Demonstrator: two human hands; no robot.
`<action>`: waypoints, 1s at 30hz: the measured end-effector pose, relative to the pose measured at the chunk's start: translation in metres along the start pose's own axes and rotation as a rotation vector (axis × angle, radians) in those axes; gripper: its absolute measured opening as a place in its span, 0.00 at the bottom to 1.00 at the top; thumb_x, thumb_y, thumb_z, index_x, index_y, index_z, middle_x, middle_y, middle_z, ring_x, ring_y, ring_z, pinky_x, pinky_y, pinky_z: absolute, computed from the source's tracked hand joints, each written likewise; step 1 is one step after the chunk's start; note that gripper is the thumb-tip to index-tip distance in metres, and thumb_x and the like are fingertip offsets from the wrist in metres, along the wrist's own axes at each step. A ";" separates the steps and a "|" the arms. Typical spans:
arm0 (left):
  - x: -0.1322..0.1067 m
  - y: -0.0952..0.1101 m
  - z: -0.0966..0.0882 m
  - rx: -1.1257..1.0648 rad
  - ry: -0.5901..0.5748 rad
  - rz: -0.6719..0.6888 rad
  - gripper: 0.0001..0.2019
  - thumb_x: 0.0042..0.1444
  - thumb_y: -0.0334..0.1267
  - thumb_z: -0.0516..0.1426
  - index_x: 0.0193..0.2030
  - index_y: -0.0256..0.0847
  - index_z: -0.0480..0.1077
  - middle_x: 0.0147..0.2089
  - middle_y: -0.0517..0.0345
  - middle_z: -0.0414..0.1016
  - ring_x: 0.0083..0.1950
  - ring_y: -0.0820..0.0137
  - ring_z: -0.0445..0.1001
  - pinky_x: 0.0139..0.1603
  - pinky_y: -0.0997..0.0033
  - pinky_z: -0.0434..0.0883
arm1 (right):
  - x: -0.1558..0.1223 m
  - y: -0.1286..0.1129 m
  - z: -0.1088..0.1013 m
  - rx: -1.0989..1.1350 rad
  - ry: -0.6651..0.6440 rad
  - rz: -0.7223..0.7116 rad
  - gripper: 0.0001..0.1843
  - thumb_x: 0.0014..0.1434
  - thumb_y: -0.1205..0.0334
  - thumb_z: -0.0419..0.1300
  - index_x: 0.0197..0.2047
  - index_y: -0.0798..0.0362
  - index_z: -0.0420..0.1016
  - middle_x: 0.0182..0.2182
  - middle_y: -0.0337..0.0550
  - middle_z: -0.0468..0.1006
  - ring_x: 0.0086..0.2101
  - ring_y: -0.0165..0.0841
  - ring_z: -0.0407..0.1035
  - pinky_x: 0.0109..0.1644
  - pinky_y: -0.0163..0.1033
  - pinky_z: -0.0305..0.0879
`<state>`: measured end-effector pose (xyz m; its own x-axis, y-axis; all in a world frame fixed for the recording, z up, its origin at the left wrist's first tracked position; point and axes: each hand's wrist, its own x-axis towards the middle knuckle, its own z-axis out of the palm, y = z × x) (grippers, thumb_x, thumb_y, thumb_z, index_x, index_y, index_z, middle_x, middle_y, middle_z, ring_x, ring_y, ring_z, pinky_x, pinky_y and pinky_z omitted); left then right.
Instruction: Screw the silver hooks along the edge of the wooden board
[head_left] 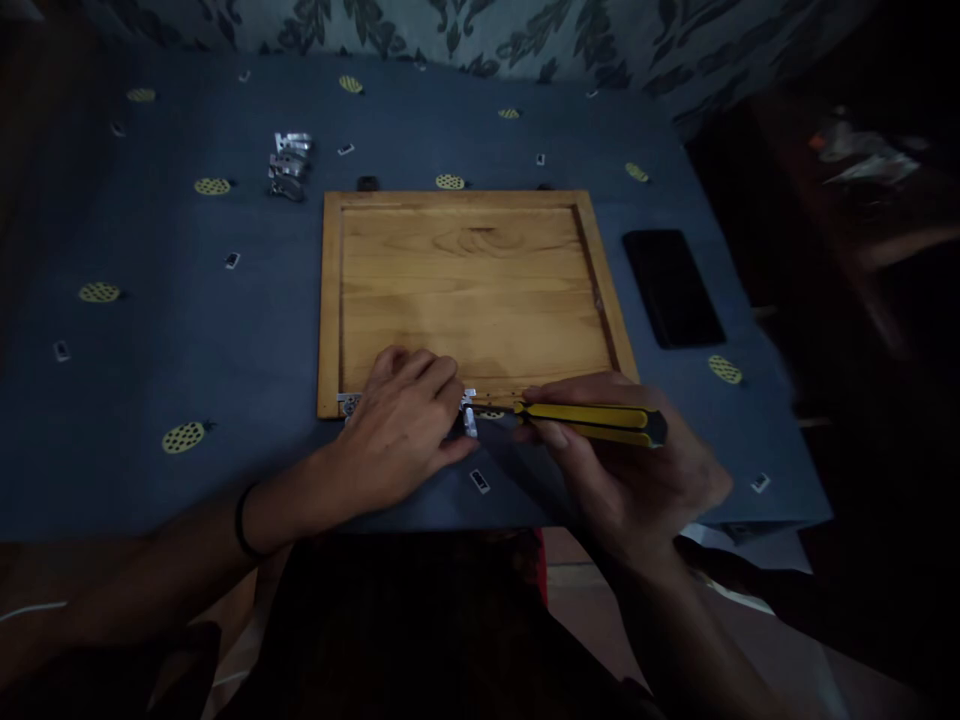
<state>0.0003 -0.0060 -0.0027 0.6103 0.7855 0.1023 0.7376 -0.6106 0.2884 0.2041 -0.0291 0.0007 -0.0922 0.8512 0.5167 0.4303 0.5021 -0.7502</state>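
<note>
Screwdriver (589, 422), one; wooden panel (472, 290), one

Dim light, near-black right side, stretched edges, seemingly slight softness

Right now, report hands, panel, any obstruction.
Right hand holding yellow screwdriver. Left hand holding metal piece by near edge of wooden panel. Phone right of panel, clear of hands.

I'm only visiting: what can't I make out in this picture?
All in the head view:
Whether the metal pieces join: the left hand covers between them.
Tip of the screwdriver: too small and dark.
Pale objects at far right: blurred, in darkness.
Print on the small labels: too small.
Rest of the right forearm: cut off by the bottom edge.
</note>
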 end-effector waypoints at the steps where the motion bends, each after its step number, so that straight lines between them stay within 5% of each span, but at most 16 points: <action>1: 0.000 0.000 0.000 0.002 0.002 -0.002 0.14 0.65 0.46 0.64 0.44 0.35 0.75 0.44 0.50 0.77 0.49 0.56 0.72 0.55 0.54 0.68 | 0.001 -0.001 0.000 0.000 -0.006 -0.006 0.13 0.63 0.66 0.69 0.49 0.42 0.79 0.39 0.35 0.85 0.32 0.35 0.79 0.38 0.46 0.80; 10: 0.000 0.000 0.000 -0.018 -0.018 -0.004 0.15 0.65 0.47 0.64 0.47 0.35 0.76 0.45 0.50 0.76 0.50 0.55 0.72 0.56 0.52 0.67 | 0.004 0.001 0.005 -0.044 -0.006 -0.081 0.11 0.61 0.64 0.70 0.45 0.41 0.78 0.33 0.36 0.82 0.33 0.36 0.77 0.34 0.44 0.76; 21: 0.000 0.000 -0.001 -0.027 -0.046 -0.012 0.14 0.66 0.45 0.64 0.48 0.35 0.76 0.46 0.49 0.76 0.51 0.55 0.72 0.57 0.52 0.66 | -0.001 -0.009 0.014 -0.188 0.101 -0.007 0.07 0.64 0.58 0.69 0.39 0.43 0.74 0.29 0.35 0.79 0.28 0.33 0.75 0.30 0.41 0.73; 26: 0.001 0.001 -0.002 -0.022 -0.048 -0.017 0.15 0.64 0.46 0.65 0.47 0.34 0.76 0.46 0.49 0.76 0.51 0.55 0.72 0.57 0.52 0.66 | 0.003 -0.008 0.012 -0.113 0.070 0.010 0.05 0.64 0.60 0.68 0.42 0.42 0.76 0.32 0.36 0.80 0.30 0.34 0.76 0.33 0.42 0.74; 30: 0.000 0.001 0.000 -0.002 -0.032 -0.017 0.15 0.64 0.46 0.65 0.48 0.34 0.76 0.45 0.50 0.76 0.50 0.55 0.72 0.56 0.51 0.67 | 0.004 -0.006 0.007 0.030 -0.023 0.043 0.14 0.62 0.62 0.70 0.52 0.42 0.79 0.40 0.38 0.84 0.37 0.36 0.79 0.41 0.45 0.79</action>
<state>0.0016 -0.0066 -0.0025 0.6066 0.7922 0.0664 0.7473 -0.5967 0.2922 0.1950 -0.0274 0.0043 -0.0952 0.8753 0.4741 0.4070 0.4688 -0.7839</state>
